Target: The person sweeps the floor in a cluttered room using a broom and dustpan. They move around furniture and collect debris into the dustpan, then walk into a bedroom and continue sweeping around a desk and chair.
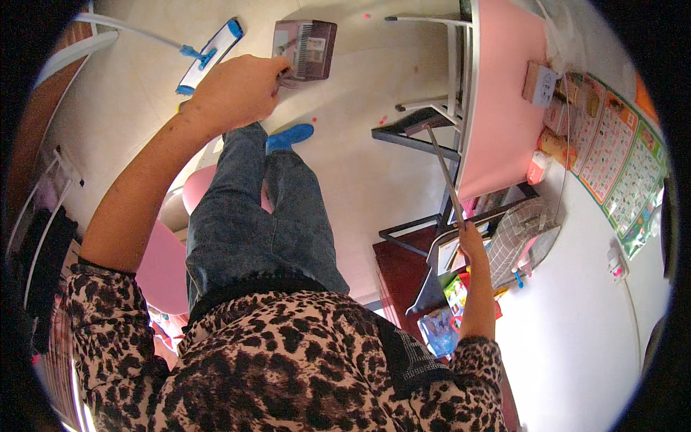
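My left hand (237, 92) is closed around the handle of a dustpan. The brownish dustpan (321, 59), with a row of comb teeth, is low over the floor; I cannot tell whether it touches. On the other side, my right hand (472, 243) grips the long thin handle of a broom (445, 173). Its head reaches under the pink-topped table (502, 97), beside a black metal leg frame. Small red bits (383, 120) lie on the pale floor between the dustpan and the broom head, with another red bit (314, 119) near my blue-socked foot (290, 137).
A flat mop (208, 56) with blue ends rests on the floor at upper left. Behind my legs stands a pink chair (162, 264). A dark red cabinet (397, 270), books and packets are near my right arm. Along the wall hangs a printed poster (621, 162).
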The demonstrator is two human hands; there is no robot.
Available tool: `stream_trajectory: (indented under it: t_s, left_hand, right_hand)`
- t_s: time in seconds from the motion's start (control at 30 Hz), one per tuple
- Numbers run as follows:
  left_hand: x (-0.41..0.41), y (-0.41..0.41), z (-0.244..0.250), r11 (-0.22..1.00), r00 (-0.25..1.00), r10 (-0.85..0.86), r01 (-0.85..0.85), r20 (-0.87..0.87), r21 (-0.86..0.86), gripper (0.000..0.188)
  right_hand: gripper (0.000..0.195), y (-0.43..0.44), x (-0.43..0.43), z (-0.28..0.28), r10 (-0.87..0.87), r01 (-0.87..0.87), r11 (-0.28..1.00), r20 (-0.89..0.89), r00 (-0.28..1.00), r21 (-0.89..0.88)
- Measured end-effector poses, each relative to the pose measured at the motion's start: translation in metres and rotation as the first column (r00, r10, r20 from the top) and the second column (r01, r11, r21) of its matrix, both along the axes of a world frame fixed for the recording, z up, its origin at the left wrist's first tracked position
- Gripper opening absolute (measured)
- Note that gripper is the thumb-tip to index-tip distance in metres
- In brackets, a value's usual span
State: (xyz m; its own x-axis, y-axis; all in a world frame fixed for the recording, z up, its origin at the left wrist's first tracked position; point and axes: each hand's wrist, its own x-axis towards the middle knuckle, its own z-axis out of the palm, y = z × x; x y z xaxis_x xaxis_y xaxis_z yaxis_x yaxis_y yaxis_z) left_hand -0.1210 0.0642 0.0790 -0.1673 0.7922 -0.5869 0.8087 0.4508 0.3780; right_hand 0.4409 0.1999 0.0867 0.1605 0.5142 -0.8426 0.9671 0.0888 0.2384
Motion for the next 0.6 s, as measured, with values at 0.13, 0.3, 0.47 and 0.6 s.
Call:
stream_trajectory:
  t_s: [0.13, 0.3, 0.47, 0.6]
  left_hand:
    - [0.002, 0.002, 0.001, 0.999, 0.999, 0.028, -0.026, 0.032, -0.039, 0.036]
    - [0.004, 0.001, 0.002, 1.0, 0.999, -0.017, 0.017, 0.039, -0.007, 0.035]
    - [0.006, 0.006, 0.0, 1.0, 0.998, -0.023, 0.023, 0.059, 0.01, 0.033]
    - [0.008, 0.008, 0.007, 1.0, 0.997, 0.011, -0.01, 0.071, -0.018, 0.033]
  right_hand:
    - [0.023, -0.022, 0.018, 0.006, 0.12, -0.107, 0.988, -0.112, 0.986, 0.115]
    - [0.025, 0.0, 0.042, -0.048, 0.072, -0.072, 0.997, -0.006, 0.997, 0.009]
    - [0.025, 0.053, 0.016, -0.056, 0.164, -0.15, 0.966, 0.051, 0.985, -0.209]
    - [0.024, 0.061, -0.013, -0.022, 0.217, -0.214, 0.963, -0.002, 0.976, -0.164]
